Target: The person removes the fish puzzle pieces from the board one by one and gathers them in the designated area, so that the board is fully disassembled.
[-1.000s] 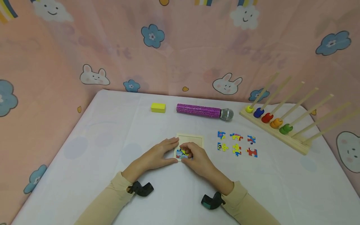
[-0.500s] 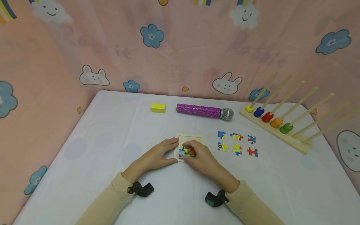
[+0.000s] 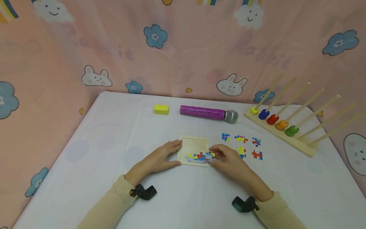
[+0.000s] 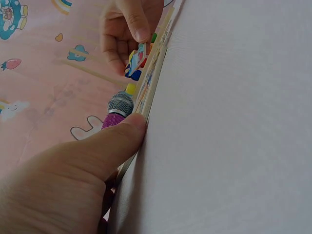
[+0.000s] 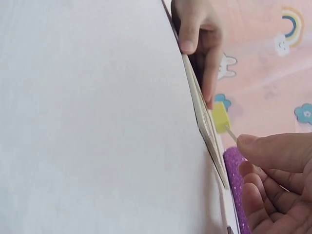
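Note:
A square wooden puzzle tray (image 3: 193,144) lies on the white table, with a few joined colourful pieces (image 3: 196,158) along its near side. My left hand (image 3: 163,157) rests against the tray's left side, fingers and thumb extended and apart; in the left wrist view the thumb (image 4: 119,139) presses its edge. Over the tray's right edge, my right hand (image 3: 230,160) pinches a small jigsaw piece (image 3: 209,156) between thumb and fingers. That held piece (image 4: 135,62) shows its printed face in the left wrist view; in the right wrist view only its thin edge (image 5: 231,132) shows.
Several loose jigsaw pieces (image 3: 256,155) lie right of the tray, one partly hidden by my right hand. Behind are a yellow block (image 3: 161,110) and a purple glittery microphone (image 3: 203,112). A wooden peg stand with coloured beads (image 3: 281,125) occupies the right rear.
My right hand has moved right with the pinched jigsaw piece, from the tray's lower left to its right edge, uncovering the joined pieces. The left hand has stayed in place.

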The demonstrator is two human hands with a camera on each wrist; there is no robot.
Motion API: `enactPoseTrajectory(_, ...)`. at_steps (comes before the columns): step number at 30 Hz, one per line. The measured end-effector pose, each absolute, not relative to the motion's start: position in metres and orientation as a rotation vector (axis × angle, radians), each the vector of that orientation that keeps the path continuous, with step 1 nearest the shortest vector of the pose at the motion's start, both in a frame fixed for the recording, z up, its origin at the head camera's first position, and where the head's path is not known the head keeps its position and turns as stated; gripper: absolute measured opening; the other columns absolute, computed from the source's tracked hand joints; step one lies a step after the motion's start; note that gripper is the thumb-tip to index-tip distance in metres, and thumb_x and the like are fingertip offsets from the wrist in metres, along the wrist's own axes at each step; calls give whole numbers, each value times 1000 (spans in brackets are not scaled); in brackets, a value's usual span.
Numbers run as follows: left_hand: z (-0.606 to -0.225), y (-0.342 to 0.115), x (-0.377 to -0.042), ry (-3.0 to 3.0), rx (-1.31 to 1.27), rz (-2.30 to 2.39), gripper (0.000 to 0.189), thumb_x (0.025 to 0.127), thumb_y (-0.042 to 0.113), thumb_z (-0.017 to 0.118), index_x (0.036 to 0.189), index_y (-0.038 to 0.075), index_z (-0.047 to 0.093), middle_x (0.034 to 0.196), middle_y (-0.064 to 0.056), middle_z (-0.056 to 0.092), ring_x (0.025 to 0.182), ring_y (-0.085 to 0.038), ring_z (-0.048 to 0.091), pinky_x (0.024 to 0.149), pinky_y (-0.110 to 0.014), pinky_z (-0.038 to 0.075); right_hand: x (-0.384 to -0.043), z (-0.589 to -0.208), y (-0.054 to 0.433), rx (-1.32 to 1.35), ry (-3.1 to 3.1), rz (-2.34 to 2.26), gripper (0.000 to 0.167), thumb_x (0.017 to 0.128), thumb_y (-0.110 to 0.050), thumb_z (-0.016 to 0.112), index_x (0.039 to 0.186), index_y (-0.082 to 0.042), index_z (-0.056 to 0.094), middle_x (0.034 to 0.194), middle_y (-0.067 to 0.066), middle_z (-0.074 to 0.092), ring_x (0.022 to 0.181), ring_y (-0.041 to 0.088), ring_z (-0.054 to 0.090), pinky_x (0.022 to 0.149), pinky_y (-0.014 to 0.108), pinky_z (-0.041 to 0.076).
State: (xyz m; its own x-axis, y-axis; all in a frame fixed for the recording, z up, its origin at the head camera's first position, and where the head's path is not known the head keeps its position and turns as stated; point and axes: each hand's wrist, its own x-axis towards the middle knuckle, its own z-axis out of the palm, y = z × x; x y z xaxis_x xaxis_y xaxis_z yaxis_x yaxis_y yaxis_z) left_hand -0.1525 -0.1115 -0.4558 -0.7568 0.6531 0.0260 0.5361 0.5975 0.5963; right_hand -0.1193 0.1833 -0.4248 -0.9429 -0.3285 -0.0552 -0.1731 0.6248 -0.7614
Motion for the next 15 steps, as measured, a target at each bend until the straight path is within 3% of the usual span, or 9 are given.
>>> enactPoseTrajectory(8,-455,-111,-152,2631,972,874,71,87,38,67,144,4,39,155,-3,31,144,-21,25,119,-38,21,-114,-428,222,-406,2686,-1178,40,85,-16,71,121,-7,57,108,3,62,95,16,55,83,15,51)
enactPoseTrajectory(15,-454,-110,-152,2632,975,863,72,88,39,66,144,5,38,155,-3,30,144,-20,25,119,-37,21,-108,-436,235,-422,2726,-1130,38,84,-12,71,120,-7,60,106,1,63,90,11,54,79,16,50)
